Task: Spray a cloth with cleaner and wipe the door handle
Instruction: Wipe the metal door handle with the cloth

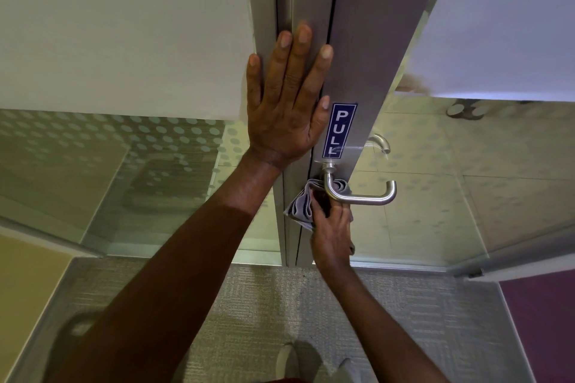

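A silver lever door handle [370,197] sticks out from the grey metal door frame [367,56], below a blue PULL sticker [338,130]. My right hand [331,233] is shut on a bunched grey cloth [300,207] and presses it against the inner bend of the handle, just under its stem. My left hand [287,99] lies flat with fingers spread on the frame edge above the handle, holding nothing. No spray bottle is in view.
Frosted glass panels [124,40] flank the frame on both sides. A second handle [381,143] shows through the glass on the far side. Grey carpet [280,305] lies below, with my shoes [292,361] at the bottom edge.
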Available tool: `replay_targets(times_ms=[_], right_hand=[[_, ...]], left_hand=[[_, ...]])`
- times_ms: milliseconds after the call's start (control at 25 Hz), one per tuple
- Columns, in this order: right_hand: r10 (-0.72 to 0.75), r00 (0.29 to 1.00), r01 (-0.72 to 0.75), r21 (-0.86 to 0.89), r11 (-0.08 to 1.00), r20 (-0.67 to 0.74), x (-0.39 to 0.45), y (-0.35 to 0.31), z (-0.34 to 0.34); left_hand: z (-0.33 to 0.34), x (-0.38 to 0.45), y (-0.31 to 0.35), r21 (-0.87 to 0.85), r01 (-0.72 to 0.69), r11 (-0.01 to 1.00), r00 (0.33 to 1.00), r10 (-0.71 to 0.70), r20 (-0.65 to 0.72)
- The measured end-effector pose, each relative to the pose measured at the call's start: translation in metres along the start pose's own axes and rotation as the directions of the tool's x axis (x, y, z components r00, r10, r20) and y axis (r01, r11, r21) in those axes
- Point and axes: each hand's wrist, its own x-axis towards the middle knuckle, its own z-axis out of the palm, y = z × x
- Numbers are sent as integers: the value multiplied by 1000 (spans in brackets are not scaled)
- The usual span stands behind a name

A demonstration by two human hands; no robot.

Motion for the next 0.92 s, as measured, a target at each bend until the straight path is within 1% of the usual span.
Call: replay_targets(times_ms=[80,160,280,360,400,480,560,600,640,720,800,840,920], right_hand=[[-1,1000,0,50,999,20,0,2,-4],[73,995,-82,148,986,61,-2,-11,-5],[148,986,-167,335,927,82,-8,-26,-8],[208,962,-267,468,843,174,-11,-29,-10],[241,954,-300,525,796,179,-10,-32,-12],[342,921,-385,581,717,188,-8,-34,-11],[426,864,-497,588,638,268,-9,-31,-13],[434,862,-500,590,634,264,-12,-28,-14],[437,870,-477,617,626,228,-16,-27,-16],[415,899,-386,697,604,139,-17,-27,-22],[387,917,-330,722,607,94,-11,-33,-30],[383,921,-319,705,633,74,-6,-32,-29],[357,933,-309,605,734,44,-2,-26,-18]], left_hand=[[0,0,-1,5,-18,1000,1000,18,-8],[-1,0,-1,16,-27,999,1000,28,-4],[-1,0,0,12,-21,1000,1000,21,4],[-1,0,0,-1,-19,1000,1000,19,2],[-1,0,0,-4,-20,1000,1000,20,0],[-1,0,0,-2,-19,1000,1000,19,-3],[-2,0,0,-10,-12,1000,1000,12,-3],[-2,0,0,-11,-13,1000,1000,13,-2],[-2,0,0,-10,-14,1000,1000,14,2],[-3,0,0,-14,-16,1000,1000,16,10],[-2,1,0,-13,-18,1000,1000,18,11],[-2,1,0,-14,-14,1000,1000,15,11],[-1,0,0,-19,-11,1000,1000,11,9]])
